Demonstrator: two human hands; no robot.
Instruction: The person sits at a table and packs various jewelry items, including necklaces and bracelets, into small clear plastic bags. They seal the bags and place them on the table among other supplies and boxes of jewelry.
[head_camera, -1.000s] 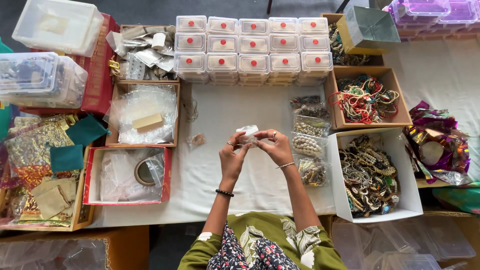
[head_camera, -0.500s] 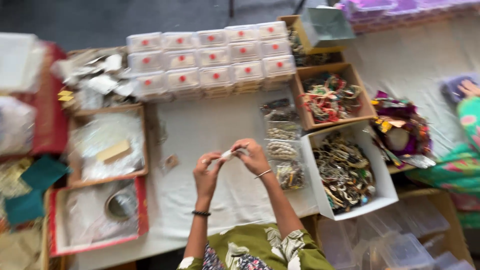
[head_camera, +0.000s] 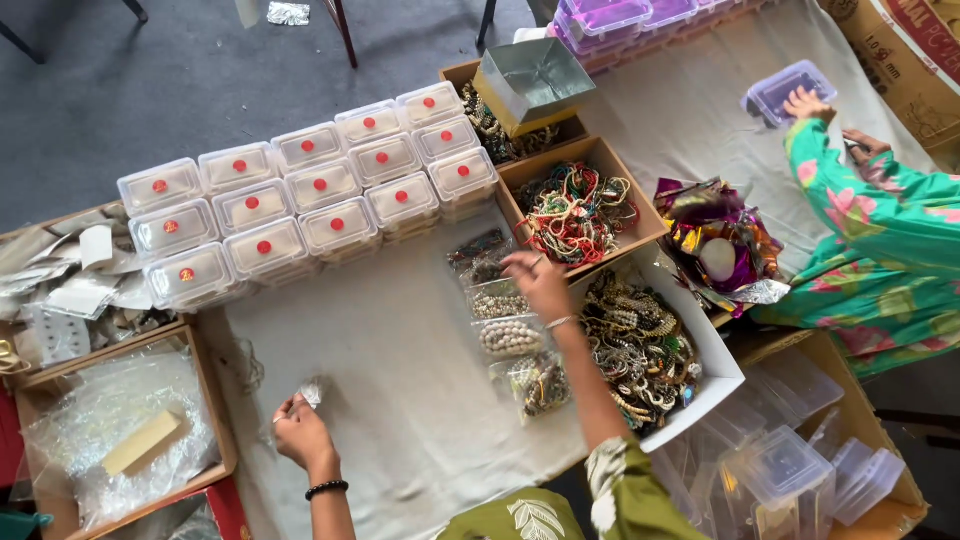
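Table: white cloth covers it, everything spread on top.
Lidded boxes: rows of clear plastic boxes with red dots along the far edge.
Bead trays: white tray of bracelets beside a cardboard tray of coloured necklaces.
Co-worker: floral green sleeve at the right, hand on a purple-lidded box.
Packets: row of clear jewellery packets near the trays.
Right hand: fingers spread loosely over the packets, gripping nothing.
Left hand: pinching a small clear packet just above the cloth.
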